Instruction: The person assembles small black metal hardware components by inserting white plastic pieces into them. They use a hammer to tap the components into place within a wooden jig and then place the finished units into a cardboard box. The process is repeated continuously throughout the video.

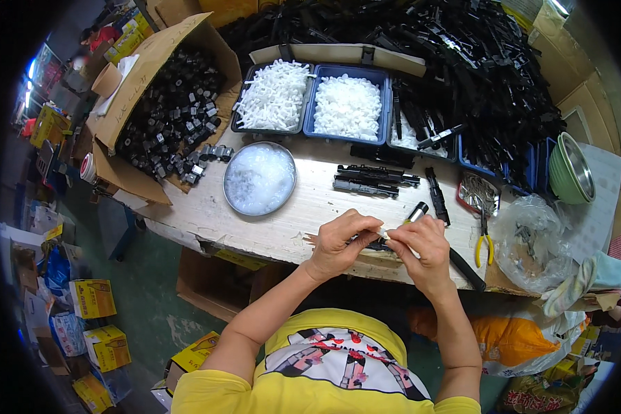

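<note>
Above the table's front edge, my left hand [340, 243] and my right hand [426, 250] meet with fingertips pinched on a small white plastic piece [384, 234]. Its exact shape is partly hidden by the fingers. Just beyond my right hand shows a silver-ended dark cylinder [417, 211]. A black handle [466, 269] sticks out to the right of that hand. Long black plastic parts [376, 179] lie side by side beyond the hands, with another black part [437, 196] apart from them at the right.
A round metal dish [233, 200] holds a whitish translucent mass. Behind it are a bin of white sticks [274, 95] and one of white pieces [347, 107]. A carton [176, 52] of dark metallic parts stands left; black parts [462, 69] pile up behind. Yellow-handled pliers [485, 250] lie right.
</note>
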`<control>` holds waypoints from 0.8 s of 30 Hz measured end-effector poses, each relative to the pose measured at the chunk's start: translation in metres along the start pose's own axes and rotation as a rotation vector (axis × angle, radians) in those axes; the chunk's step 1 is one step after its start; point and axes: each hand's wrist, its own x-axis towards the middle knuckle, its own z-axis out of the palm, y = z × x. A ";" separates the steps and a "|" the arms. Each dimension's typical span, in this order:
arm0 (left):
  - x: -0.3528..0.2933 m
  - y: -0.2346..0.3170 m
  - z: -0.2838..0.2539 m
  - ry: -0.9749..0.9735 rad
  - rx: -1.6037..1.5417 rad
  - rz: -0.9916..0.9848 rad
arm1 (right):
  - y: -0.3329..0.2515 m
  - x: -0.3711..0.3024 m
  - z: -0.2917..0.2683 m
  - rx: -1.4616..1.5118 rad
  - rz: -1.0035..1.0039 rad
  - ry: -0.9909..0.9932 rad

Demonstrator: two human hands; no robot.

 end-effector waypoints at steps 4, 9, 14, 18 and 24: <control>-0.004 0.000 -0.002 -0.006 0.015 -0.010 | -0.004 0.000 0.008 -0.106 -0.063 0.042; -0.011 0.002 -0.005 -0.038 -0.036 -0.047 | -0.005 -0.001 0.013 -0.120 -0.081 0.055; -0.011 0.001 -0.007 -0.040 0.022 -0.027 | -0.005 -0.002 0.014 -0.119 -0.075 0.033; -0.013 -0.001 -0.019 -0.028 0.209 -0.008 | 0.001 -0.004 0.016 -0.159 -0.088 0.008; -0.022 -0.008 -0.022 -0.068 0.392 -0.047 | 0.012 -0.008 0.025 -0.277 -0.125 -0.141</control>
